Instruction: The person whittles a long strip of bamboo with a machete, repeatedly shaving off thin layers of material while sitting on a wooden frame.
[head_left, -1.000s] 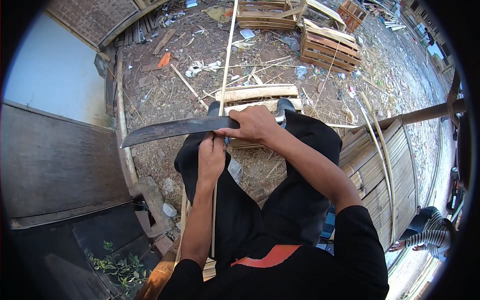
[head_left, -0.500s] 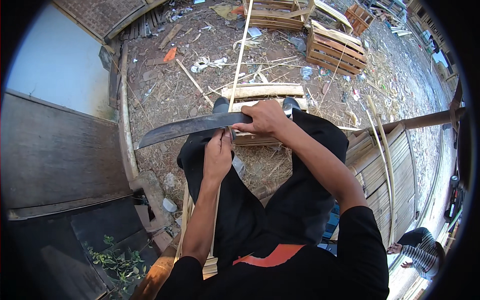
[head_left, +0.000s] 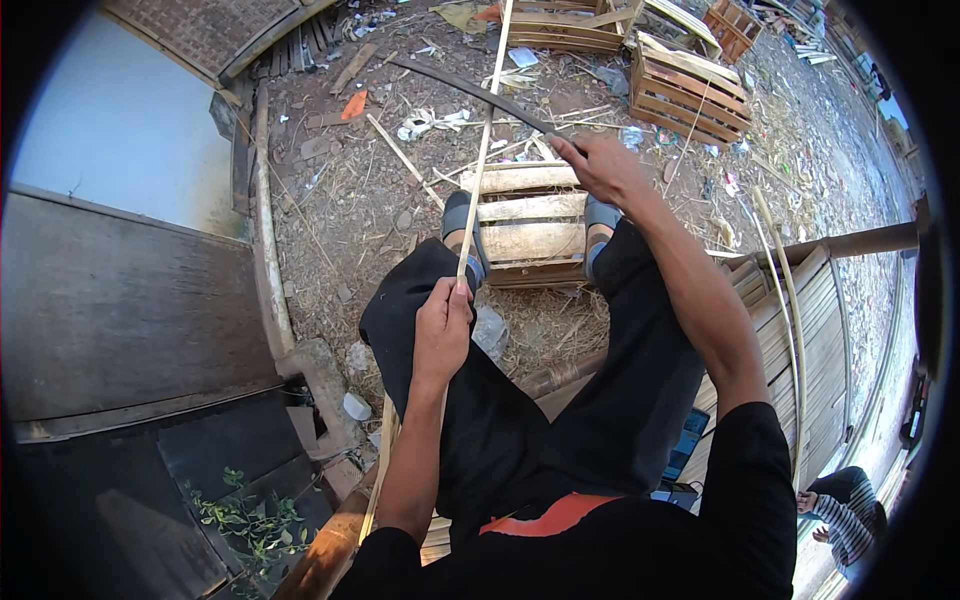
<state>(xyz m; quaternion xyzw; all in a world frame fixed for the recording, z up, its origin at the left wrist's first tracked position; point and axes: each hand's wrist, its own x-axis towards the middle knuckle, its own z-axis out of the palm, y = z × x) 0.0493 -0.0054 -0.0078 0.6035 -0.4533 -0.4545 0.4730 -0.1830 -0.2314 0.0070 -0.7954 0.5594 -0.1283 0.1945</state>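
My left hand (head_left: 442,330) is closed round a long, pale bamboo strip (head_left: 478,190), above my left thigh. From that grip the strip runs away from me past the top edge of the view. Farther out and to the right, my right hand (head_left: 608,172) grips a machete (head_left: 440,74) by its handle, which the fingers mostly cover. Its dark blade, seen nearly edge-on, points to the far left and crosses the strip's line; whether they touch I cannot tell. Between my feet stands a slatted wooden crate (head_left: 530,240).
Several more crates (head_left: 690,95) stand at the far right. Bamboo scraps and litter cover the ground. A bamboo-slat panel (head_left: 810,330) lies to my right, with another person (head_left: 850,520) at the lower right. A wooden board wall (head_left: 130,310) borders my left.
My right hand has carried the machete away from my left hand, outward and to the right, and the blade has turned to point far left. My left hand keeps its grip on the bamboo strip.
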